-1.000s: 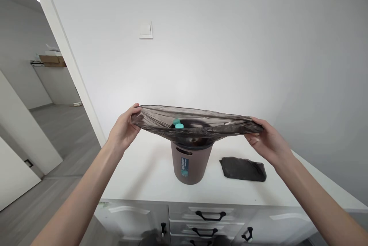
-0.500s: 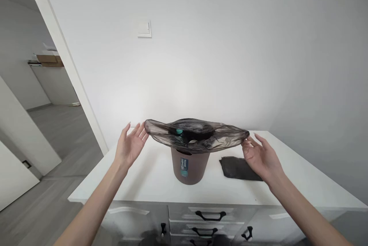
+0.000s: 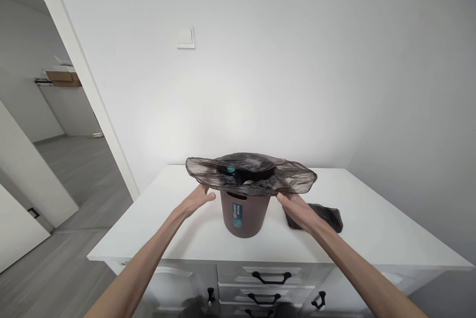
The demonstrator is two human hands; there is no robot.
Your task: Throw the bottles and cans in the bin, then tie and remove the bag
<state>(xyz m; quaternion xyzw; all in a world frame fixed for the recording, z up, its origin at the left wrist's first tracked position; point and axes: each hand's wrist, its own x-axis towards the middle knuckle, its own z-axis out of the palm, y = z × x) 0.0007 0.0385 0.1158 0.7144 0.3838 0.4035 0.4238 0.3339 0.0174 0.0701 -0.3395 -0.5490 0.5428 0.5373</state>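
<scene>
A small brown bin (image 3: pixel 245 216) with a blue label stands on a white cabinet top (image 3: pixel 186 229). A thin dark plastic bag (image 3: pixel 293 182) lines it, its loose rim spread wide over the bin's mouth. Something teal (image 3: pixel 231 170) shows inside. My left hand (image 3: pixel 197 199) reaches under the bag's left flap, fingers stretched toward the bin's side. My right hand (image 3: pixel 299 209) reaches under the right flap, fingers extended near the bin's rim. Neither hand grips the bag.
A folded stack of dark bags (image 3: pixel 327 216) lies on the cabinet top right of the bin, partly behind my right hand. Drawers with black handles (image 3: pixel 271 276) sit below. A doorway (image 3: pixel 55 125) opens at left; a wall switch (image 3: pixel 186 38) is above.
Both hands let go of the stretched bag rim, which dropped over the bin. The hands then moved down and inward under the flaps, close to the bin's sides.
</scene>
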